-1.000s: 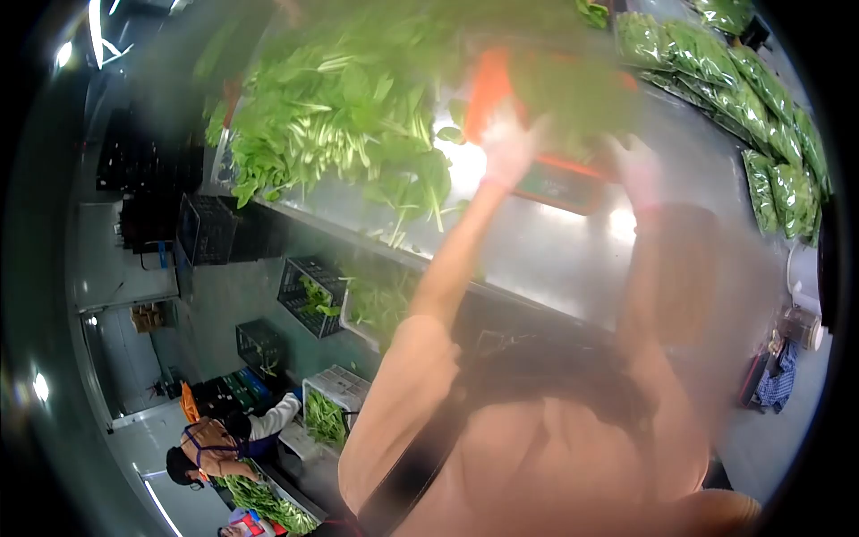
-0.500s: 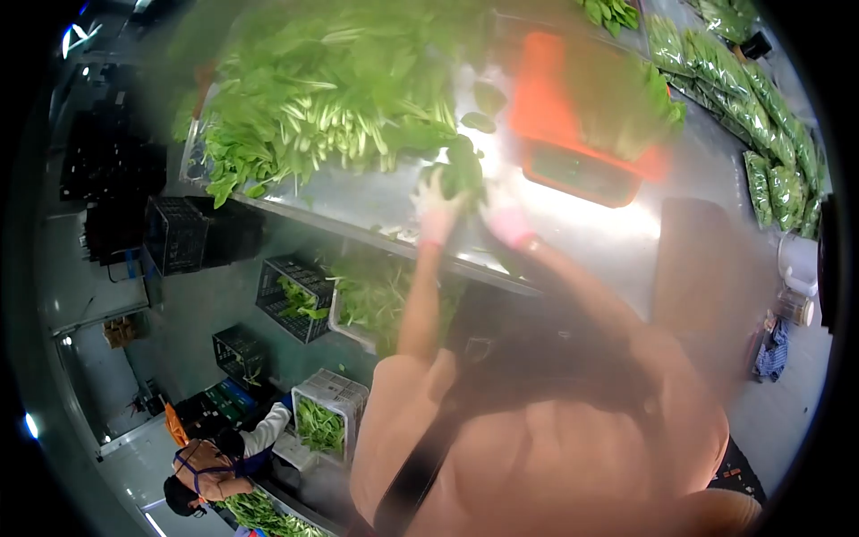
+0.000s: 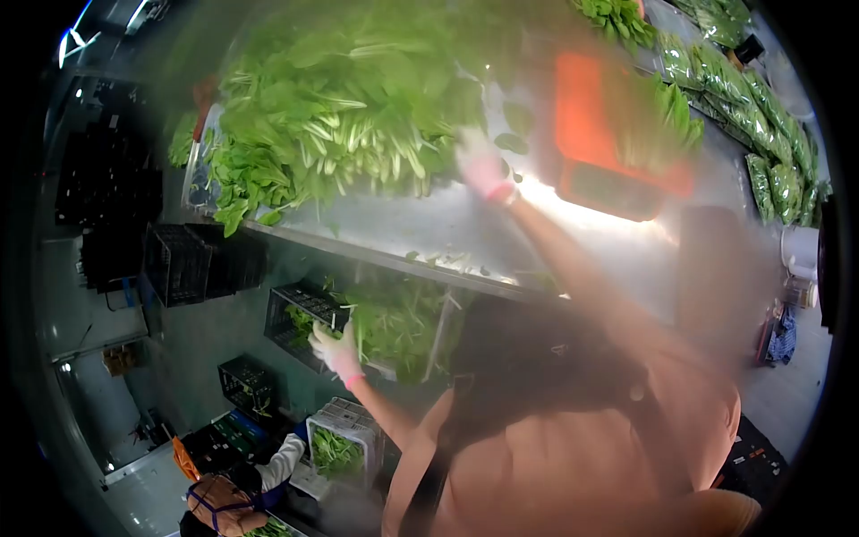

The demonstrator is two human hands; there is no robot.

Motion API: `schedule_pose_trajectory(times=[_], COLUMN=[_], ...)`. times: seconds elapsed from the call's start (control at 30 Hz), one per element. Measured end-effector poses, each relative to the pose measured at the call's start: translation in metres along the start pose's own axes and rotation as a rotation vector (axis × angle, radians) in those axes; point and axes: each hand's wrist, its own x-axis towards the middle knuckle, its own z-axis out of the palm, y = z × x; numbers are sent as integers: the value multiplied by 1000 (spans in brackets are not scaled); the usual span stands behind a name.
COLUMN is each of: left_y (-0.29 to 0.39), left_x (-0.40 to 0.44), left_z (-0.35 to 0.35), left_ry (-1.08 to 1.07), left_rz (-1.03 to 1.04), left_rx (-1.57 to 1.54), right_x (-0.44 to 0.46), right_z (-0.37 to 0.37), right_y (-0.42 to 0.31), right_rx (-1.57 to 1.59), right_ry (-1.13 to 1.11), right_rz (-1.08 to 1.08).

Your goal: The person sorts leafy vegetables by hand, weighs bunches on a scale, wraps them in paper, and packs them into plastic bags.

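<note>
My left hand (image 3: 336,351), in a pale glove with a pink cuff, is low beside the table, fingers spread, over the edge of a crate of leafy greens (image 3: 394,322). My right hand (image 3: 483,166), gloved alike, reaches over the metal table (image 3: 394,237) to the right end of a big pile of greens (image 3: 340,116). Its fingers are blurred, and whether they hold anything is not clear. Right of it stands an orange basket (image 3: 580,107) with a bunch of greens (image 3: 667,116) in it.
Bagged greens (image 3: 734,98) lie at the upper right. Black crates (image 3: 179,264) stand on the floor at left. A co-worker (image 3: 228,497) bends at the lower left near a white crate (image 3: 344,421) of greens. A white bucket (image 3: 799,252) is at the far right.
My hands, together at the table's near side half a second ago, have parted: the left went down to the crate, the right up to the pile. Earlier both were at the orange basket.
</note>
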Motion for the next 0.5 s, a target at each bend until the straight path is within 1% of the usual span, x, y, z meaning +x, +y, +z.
schedule_pose_trajectory(times=[0.03,0.07,0.1,0.13,0.17,0.23,0.3,0.33,0.37,0.4,0.43,0.47,0.5], left_y=[-14,-9,26,47,72,103,131,143,156,172,184,194,202], left_x=[9,13,7,6,6,12,14,16,18,16,16,15,12], left_z=[21,44,29,33,31,42,52,56,59,56,53,51,46], left_ry=[-10,-83,-196,-198,-181,-206,-302,-405,-510,-506,-517,-477,-434], left_rz=[58,84,130,207,216,268,231,232,234,286,292,345,395], left_rx=[-209,-620,-626,-640,-638,-757,-914,-1031,-1144,-1219,-1221,-1218,-1215], right_x=[14,24,26,29,32,37,28,22,17,12,5,-2,-7], right_z=[-8,0,2,5,6,-4,-23,-32,-43,-51,-59,-66,-74], right_y=[12,28,32,35,36,31,20,14,8,2,-6,-16,-32], right_rx=[-94,-146,-147,-194,-242,-217,274,387,533,585,638,691,672], right_ry=[-51,-118,-117,-230,-338,-365,-361,-389,-449,-456,-465,-452,-420], right_rz=[4,-37,-36,-41,-45,-17,145,266,328,403,479,512,546])
